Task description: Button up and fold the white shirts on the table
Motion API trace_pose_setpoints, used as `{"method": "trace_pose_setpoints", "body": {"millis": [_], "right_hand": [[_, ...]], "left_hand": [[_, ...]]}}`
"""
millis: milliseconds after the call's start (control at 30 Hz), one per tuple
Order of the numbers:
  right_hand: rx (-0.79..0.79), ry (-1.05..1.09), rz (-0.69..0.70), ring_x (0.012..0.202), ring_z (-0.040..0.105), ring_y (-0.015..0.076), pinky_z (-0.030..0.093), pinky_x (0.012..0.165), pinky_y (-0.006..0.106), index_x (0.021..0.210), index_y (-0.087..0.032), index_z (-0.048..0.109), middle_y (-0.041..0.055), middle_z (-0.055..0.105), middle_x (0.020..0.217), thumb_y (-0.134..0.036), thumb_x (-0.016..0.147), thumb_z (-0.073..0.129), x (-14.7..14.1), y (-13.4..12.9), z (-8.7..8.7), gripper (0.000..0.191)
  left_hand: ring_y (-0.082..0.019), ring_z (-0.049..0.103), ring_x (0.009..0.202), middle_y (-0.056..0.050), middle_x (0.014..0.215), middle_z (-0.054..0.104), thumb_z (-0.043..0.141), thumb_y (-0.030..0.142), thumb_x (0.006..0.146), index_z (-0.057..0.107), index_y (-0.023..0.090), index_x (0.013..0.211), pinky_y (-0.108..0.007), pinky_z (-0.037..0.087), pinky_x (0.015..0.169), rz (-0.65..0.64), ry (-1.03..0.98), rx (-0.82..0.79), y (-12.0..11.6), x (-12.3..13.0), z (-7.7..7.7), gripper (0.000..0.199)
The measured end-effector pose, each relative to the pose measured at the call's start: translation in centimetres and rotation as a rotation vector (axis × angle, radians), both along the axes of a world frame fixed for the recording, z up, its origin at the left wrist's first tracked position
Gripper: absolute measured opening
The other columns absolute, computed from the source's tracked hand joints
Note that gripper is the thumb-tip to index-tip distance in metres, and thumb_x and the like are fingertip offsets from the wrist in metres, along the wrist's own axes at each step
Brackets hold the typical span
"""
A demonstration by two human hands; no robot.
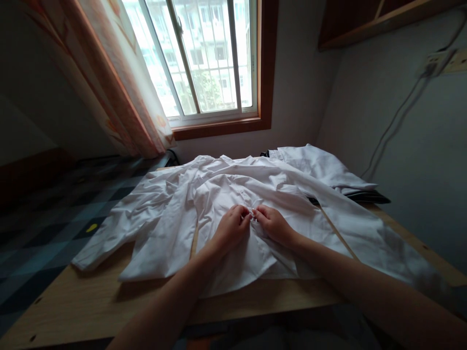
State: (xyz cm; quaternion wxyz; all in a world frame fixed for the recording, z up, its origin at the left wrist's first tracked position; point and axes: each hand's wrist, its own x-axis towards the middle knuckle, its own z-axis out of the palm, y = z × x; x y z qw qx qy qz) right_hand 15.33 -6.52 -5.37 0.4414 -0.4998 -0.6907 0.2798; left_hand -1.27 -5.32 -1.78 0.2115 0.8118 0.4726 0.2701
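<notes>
A white long-sleeved shirt lies spread on a wooden table, its sleeves reaching out to both sides. My left hand pinches the shirt's front edge at the middle, fingers closed on the cloth. Close against it, my right hand also pinches the front edge, thumb and fingertips together. The fingertips of both hands nearly meet at the button line. Whether a button sits between them is too small to tell. Below the hands the lower hem hangs in loose folds near the table's front edge.
Folded white clothing lies on dark cloth at the back right. Left of the table is a surface with a checked cover. Behind are a window and a patterned curtain. A cable runs down the right wall.
</notes>
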Motion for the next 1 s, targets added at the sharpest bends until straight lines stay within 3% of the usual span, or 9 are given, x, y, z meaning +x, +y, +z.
{"method": "trace_pose_setpoints", "body": {"millis": [267,433,567,700,800,867,1000], "right_hand": [[0.007,-0.034,0.118,0.069,0.059,0.0166,0.038,0.065,0.027,0.076,-0.019,0.063,0.0026,0.068,0.073,-0.035,0.094,0.051,0.4,-0.4,1.2,0.028],[-0.079,-0.156,0.21,0.065,0.054,0.0151,0.036,0.062,0.027,0.074,-0.018,0.062,0.0015,0.064,0.069,-0.053,0.097,0.042,1.7,-0.1,2.4,0.047],[-0.225,-0.346,0.34,0.059,0.046,0.0124,0.031,0.055,0.026,0.075,-0.018,0.06,-0.002,0.056,0.065,-0.07,0.088,0.052,4.0,-0.6,4.9,0.054],[-0.38,-0.592,0.506,0.064,0.048,0.0131,0.032,0.055,0.025,0.084,-0.019,0.061,-0.0014,0.06,0.073,-0.06,0.075,0.073,5.9,-1.6,7.7,0.044],[-0.399,-0.612,0.57,0.065,0.05,0.0128,0.034,0.058,0.024,0.086,-0.019,0.061,-0.0012,0.061,0.076,-0.036,0.079,0.07,5.7,-2.7,9.0,0.021],[-0.282,-0.612,0.541,0.069,0.052,0.0128,0.034,0.06,0.024,0.089,-0.018,0.062,-0.0004,0.063,0.08,-0.022,0.078,0.065,4.7,-4.0,9.3,0.012],[-0.059,-0.631,0.435,0.077,0.058,0.0154,0.038,0.068,0.025,0.108,-0.02,0.064,0.0021,0.068,0.09,-0.017,0.081,0.061,1.7,-7.8,8.5,0.026]], "left_hand": [[-0.019,0.057,0.081,-0.002,0.078,0.059,0.046,0.028,0.091,0.05,0.021,0.071,-0.032,0.044,0.079,-0.029,0.008,-0.051,1.0,-0.6,0.1,0.021],[-0.018,0.057,0.08,-0.002,0.081,0.058,0.044,0.03,0.094,0.049,0.021,0.073,-0.032,0.046,0.079,0.007,0.165,0.086,1.3,-1.6,2.1,0.024],[-0.019,0.06,0.083,-0.005,0.088,0.063,0.041,0.028,0.098,0.058,0.019,0.083,-0.033,0.048,0.081,-0.044,0.387,0.172,-0.5,-2.4,5.0,0.025],[-0.026,0.065,0.098,-0.009,0.102,0.069,0.055,0.043,0.095,0.067,0.019,0.102,-0.04,0.05,0.09,-0.181,0.584,0.136,-4.9,-3.4,6.4,0.028],[-0.034,0.055,0.127,-0.013,0.138,0.06,0.068,0.055,0.084,0.057,0.021,0.135,-0.049,0.045,0.105,-0.224,0.571,0.19,-8.5,-4.9,4.8,0.061],[-0.037,0.042,0.14,-0.013,0.153,0.046,0.071,0.05,0.082,0.042,0.025,0.149,-0.055,0.039,0.112,-0.207,0.569,0.246,-10.4,-6.3,2.7,0.077],[-0.033,0.035,0.145,-0.012,0.158,0.039,0.063,0.025,0.085,0.034,0.024,0.154,-0.053,0.037,0.116,-0.043,0.492,0.342,-12.1,-9.2,-1.1,0.074]]}}
